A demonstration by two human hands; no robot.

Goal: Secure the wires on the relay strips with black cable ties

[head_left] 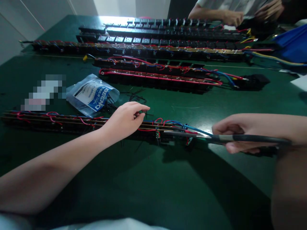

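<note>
A long black strip with red and blue wires (79,123) lies across the near part of the green table (144,191). Over its middle is my left hand (128,118), thumb and fingertips bent together; whatever they pinch is too small to make out. My right hand (240,131), at the right end of the strip, is closed around scissors (223,138), whose blades point left over the wires. Behind my left hand, an open clear and blue plastic bag (92,94) has thin black ties (110,103) spilling from its mouth.
Farther back lie a shorter strip with red cables (158,76) and several long black strips (139,48). Another person's hands (232,18) are at the far right. A blue object (294,43) and a white sheet (299,83) sit along the right edge.
</note>
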